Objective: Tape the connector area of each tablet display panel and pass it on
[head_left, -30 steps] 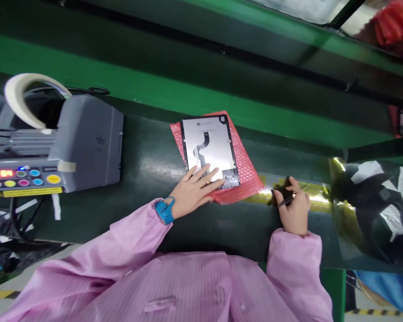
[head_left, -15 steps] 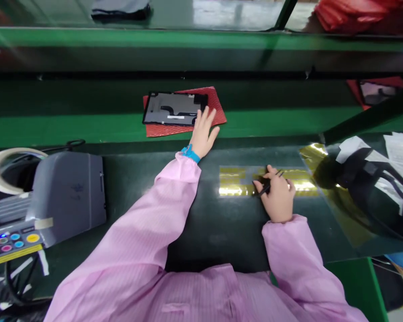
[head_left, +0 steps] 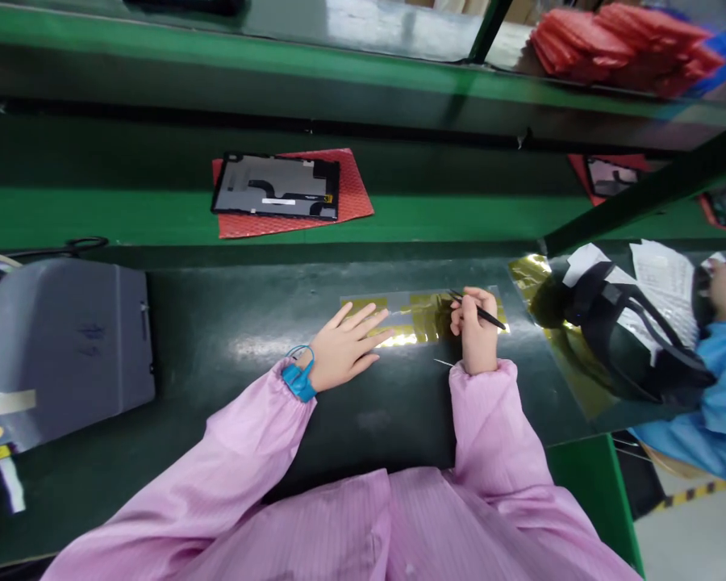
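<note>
My left hand (head_left: 348, 347), with a blue wrist strap (head_left: 299, 381), is spread out over the left end of a clear sheet with yellow film strips (head_left: 427, 315) on the dark bench. Whether its fingers touch the sheet I cannot tell. At the sheet's right end, my right hand (head_left: 477, 327) is closed round black tweezers (head_left: 490, 317), tips pointing up and left. A thin metal piece (head_left: 444, 362) lies by my right wrist. Behind the bench, a flat screen panel (head_left: 278, 187) with a black frame and cable rests on a red bubble-wrap bag (head_left: 356, 194).
A grey tape dispenser (head_left: 66, 347) stands at left. To the right lie another yellow film sheet (head_left: 581, 379), a black strapped headset-like object (head_left: 629, 323) and white papers (head_left: 665, 282). A co-worker's blue sleeve (head_left: 702, 403) reaches in there. Red bags (head_left: 623, 48) sit on the upper shelf.
My left hand has come away from the screen panel and down to the film sheet. The tweezers in my right hand have turned, tips now up-left. The view has swung right.
</note>
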`<state>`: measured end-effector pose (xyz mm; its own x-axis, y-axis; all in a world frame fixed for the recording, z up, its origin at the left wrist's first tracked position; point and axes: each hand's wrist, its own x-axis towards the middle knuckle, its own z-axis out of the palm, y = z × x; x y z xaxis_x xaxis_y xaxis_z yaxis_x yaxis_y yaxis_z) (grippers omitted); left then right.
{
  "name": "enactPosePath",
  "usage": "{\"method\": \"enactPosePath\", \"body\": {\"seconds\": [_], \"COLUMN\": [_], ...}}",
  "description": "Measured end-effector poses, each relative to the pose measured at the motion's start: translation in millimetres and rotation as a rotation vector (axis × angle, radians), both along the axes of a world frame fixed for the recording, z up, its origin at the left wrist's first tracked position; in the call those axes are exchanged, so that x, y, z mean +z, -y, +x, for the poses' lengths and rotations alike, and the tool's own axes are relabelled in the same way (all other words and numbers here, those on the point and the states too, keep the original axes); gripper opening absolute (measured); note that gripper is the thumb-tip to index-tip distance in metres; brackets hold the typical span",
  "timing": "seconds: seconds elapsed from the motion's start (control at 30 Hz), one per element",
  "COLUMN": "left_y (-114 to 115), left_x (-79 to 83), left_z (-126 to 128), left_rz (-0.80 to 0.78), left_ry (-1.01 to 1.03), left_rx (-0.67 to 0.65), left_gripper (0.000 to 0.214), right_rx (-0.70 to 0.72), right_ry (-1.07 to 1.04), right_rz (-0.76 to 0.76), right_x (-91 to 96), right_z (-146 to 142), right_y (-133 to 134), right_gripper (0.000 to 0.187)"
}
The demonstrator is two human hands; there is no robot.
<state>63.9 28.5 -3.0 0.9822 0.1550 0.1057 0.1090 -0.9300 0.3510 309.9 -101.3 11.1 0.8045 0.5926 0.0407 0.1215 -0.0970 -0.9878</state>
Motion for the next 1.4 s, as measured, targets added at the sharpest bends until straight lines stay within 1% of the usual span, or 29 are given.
{"method": "enactPosePath", "body": {"seconds": [0.1, 0.2, 0.37, 0.6, 0.7, 0.93, 1.03, 1.13, 1.23, 1.3, 1.4], "left_y": [-2, -1, -1, 0, 0, 0, -4, -8, -7, 0, 19], "left_x": [0.9, 2.1, 2.0, 0.6, 0.1, -3.0, -3.0, -0.7, 2.0, 2.4, -0.1], "left_z": [3, 4, 3, 4, 4, 7, 5, -5, -25, -43, -69], "left_rz": [0.014, 0.024, 0.003, 0.018, 0.018, -0.004, -0.070, -0.132, -0.149, -0.186, -0.288], "left_ry": [0.006, 0.003, 0.010, -0.009, -0.007, -0.001, 0.019, 0.040, 0.072, 0.108, 0.172], "left_rx": [0.002, 0.010, 0.009, 0.010, 0.017, 0.023, 0.082, 0.217, 0.336, 0.394, 0.426], "left_gripper": [0.050, 0.050, 0.051, 0.050, 0.050, 0.052, 0.055, 0.052, 0.052, 0.053, 0.050], "right_rx": [0.022, 0.070, 0.126, 0.201, 0.194, 0.167, 0.161, 0.147, 0.150, 0.167, 0.217], "right_ry": [0.030, 0.050, 0.080, 0.122, 0.083, -0.003, -0.032, -0.041, -0.029, -0.011, 0.022], "right_rz": [-0.044, -0.080, -0.139, -0.192, -0.147, 0.032, 0.100, 0.152, 0.179, 0.183, 0.163], "right_x": [-0.5, -1.7, -0.5, 3.6, 2.1, -2.5, -5.2, -7.3, -7.9, -8.1, -9.2], "right_z": [1, -5, -11, -8, -9, -5, 0, 4, 6, 5, 3], "right_y": [1, -1, -6, -9, -11, -10, -7, -3, -1, -1, -2], "right_gripper": [0.043, 0.045, 0.041, 0.035, 0.036, 0.049, 0.054, 0.058, 0.060, 0.058, 0.054]}}
